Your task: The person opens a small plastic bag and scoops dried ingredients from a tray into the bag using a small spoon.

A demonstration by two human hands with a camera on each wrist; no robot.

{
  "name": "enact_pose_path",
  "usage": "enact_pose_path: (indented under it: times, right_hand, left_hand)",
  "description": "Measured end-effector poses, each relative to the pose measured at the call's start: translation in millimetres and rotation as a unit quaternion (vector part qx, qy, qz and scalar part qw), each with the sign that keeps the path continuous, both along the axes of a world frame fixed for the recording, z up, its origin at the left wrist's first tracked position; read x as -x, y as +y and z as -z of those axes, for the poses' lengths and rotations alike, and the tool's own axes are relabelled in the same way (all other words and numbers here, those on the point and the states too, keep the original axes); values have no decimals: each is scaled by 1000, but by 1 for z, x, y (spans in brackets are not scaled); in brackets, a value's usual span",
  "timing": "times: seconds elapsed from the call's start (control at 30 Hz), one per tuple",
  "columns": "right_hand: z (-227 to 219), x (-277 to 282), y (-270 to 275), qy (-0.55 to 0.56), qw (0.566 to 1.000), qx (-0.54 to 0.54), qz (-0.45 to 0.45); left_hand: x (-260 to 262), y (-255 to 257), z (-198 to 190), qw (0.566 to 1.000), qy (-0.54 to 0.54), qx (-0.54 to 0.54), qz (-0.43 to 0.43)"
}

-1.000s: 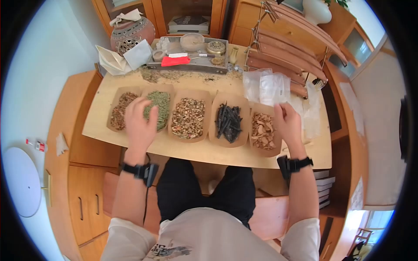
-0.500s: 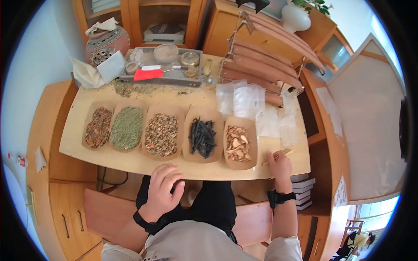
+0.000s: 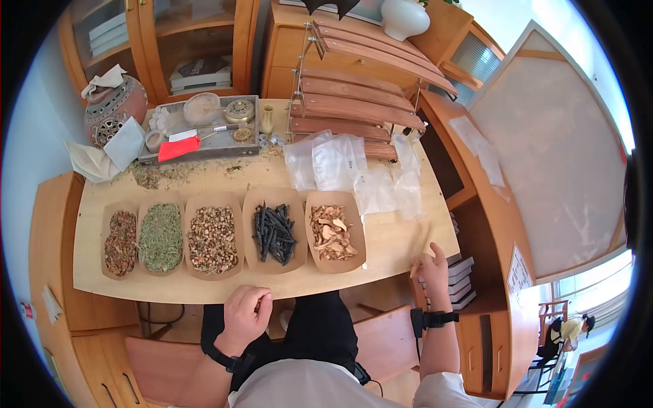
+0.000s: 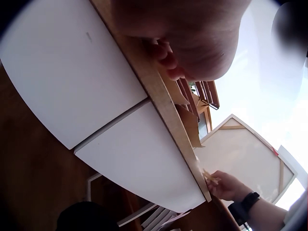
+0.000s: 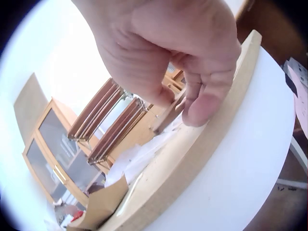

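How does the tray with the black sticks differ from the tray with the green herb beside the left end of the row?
The tray of black sticks holds long, dark, separate pieces that cross each other; the tray of green herb holds fine, pale green bits in a flat heap. The black sticks leave bare brown paper around them, while the green herb fills its tray almost fully. Both are brown paper trays of like shape, lying in one row on the table.

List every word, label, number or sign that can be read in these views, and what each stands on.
None can be read.
Red card on the grey tray: no legible print.
Books in the cabinet: covers too small and blurred.
White sheet on the cabinet side at right: any print blurred.
Clear bags on the table: no readable labels.
Wrist views: no text.
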State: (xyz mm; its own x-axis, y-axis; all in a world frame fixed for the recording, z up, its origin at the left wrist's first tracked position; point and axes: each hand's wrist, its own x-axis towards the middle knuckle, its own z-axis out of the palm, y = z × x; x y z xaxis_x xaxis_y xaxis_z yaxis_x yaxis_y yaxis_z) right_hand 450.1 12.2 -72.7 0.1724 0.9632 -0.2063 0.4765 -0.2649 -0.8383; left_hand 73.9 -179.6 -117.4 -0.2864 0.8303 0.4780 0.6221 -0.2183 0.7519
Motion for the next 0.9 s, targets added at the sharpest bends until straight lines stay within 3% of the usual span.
enact_pose_path:
  times: [0.07,0.2,0.33,0.43,0.5,0.6,0.9]
  right_hand:
    - [-5,1,2,262,961,-27,84]
    - [-9,9,19,357,918,-42,169]
    - [18,6,54,362,920,-88,125]
    - [12,26,78,318,932,-75,155]
    - [-1,42,82,230,966,-12,120]
    - [10,41,96,219,969,4,111]
    - [-10,39,50,204,977,-50,43]
  left_hand:
    - [-1,2,2,1000,11,-1,-5]
    - [-2,9,4,996,79,-32,-8]
    - [-2,9,3,993,106,-45,-6]
    - [-1,8,3,993,110,-43,-1]
    - [-1,7,4,993,111,-43,2]
    - [-2,6,1,994,105,-41,5]
    - [-2,0,-3,997,72,-18,12]
